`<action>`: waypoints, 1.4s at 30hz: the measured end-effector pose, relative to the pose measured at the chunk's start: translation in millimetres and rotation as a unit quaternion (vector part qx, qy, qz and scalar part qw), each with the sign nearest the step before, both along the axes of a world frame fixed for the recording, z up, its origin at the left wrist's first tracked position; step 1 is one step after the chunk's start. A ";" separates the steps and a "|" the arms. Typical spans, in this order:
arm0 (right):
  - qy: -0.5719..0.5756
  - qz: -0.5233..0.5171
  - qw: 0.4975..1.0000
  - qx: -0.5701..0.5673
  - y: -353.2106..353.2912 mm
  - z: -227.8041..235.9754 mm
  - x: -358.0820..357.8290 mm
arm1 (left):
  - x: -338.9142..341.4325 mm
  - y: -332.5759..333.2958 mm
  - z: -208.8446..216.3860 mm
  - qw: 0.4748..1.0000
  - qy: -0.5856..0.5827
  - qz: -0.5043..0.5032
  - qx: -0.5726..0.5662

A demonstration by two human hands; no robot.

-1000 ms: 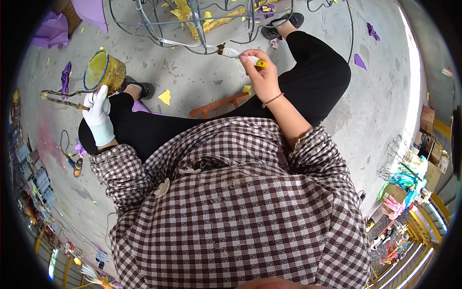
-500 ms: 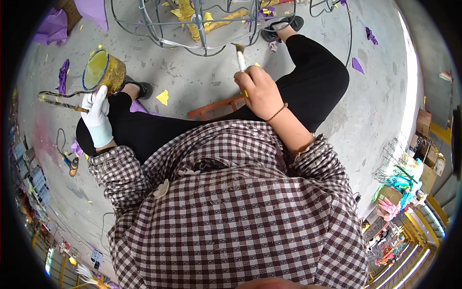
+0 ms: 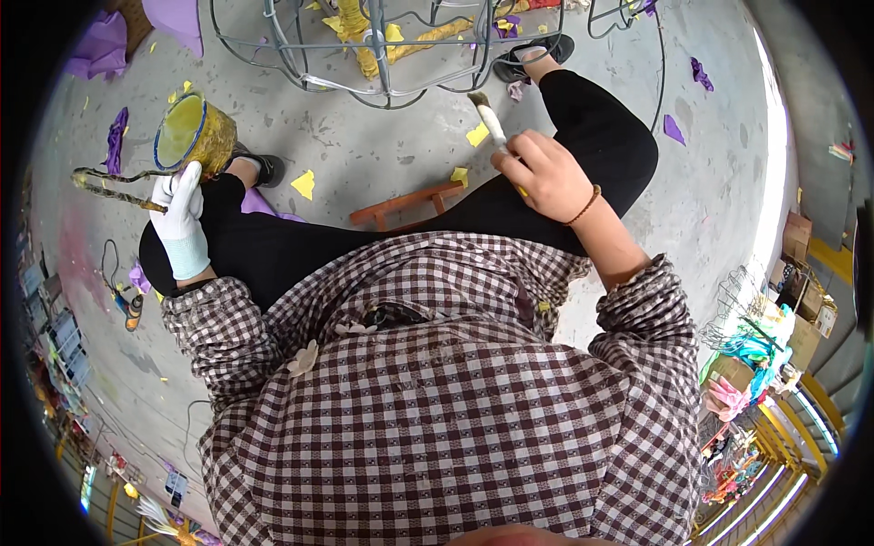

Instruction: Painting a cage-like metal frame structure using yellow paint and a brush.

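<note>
My left hand (image 3: 182,214), in a white glove with a pale cuff, is closed on the handle side of a yellow-crusted pot (image 3: 217,136). The pot is tilted, its blue-rimmed mouth showing pale yellow inside, and its long bent wire handle (image 3: 109,189) sticks out to the left. Bare, with a thin bracelet at the wrist, my right hand (image 3: 546,177) grips a paintbrush (image 3: 492,123) over my right thigh. The brush's dark bristles point up and away from me, apart from everything else. In front stands a grey wire frame (image 3: 382,55).
Behind the wire frame's bars lie yellow-wrapped pieces (image 3: 367,60). A low reddish-brown wooden stool (image 3: 401,206) shows between my legs. Yellow scraps (image 3: 304,184) and purple scraps (image 3: 116,141) litter the concrete floor. Cardboard boxes and coloured material (image 3: 760,346) are piled at the right, a cabled tool (image 3: 134,314) at the left.
My right hand has moved right and slightly toward me with the paintbrush, away from the wire frame. The left hand and pot have hardly shifted. More yellow scraps show near the stool.
</note>
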State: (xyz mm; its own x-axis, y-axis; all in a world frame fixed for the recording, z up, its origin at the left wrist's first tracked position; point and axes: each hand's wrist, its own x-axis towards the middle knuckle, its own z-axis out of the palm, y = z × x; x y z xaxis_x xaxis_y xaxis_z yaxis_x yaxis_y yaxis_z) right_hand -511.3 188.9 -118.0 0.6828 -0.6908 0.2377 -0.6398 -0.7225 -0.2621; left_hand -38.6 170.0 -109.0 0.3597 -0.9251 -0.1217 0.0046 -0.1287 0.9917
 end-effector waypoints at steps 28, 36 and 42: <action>-0.155 -0.025 0.988 -0.005 -24.0 73.4 -26.7 | -11.6 0.7 15.3 1.000 -0.021 0.001 0.007; -0.458 -0.291 0.833 0.111 36.2 49.9 -20.5 | -11.8 3.0 14.2 0.997 0.043 -0.020 -0.059; -0.358 -0.343 0.854 0.158 28.8 41.8 -1.5 | -21.0 2.5 12.6 0.996 0.052 -0.048 -0.052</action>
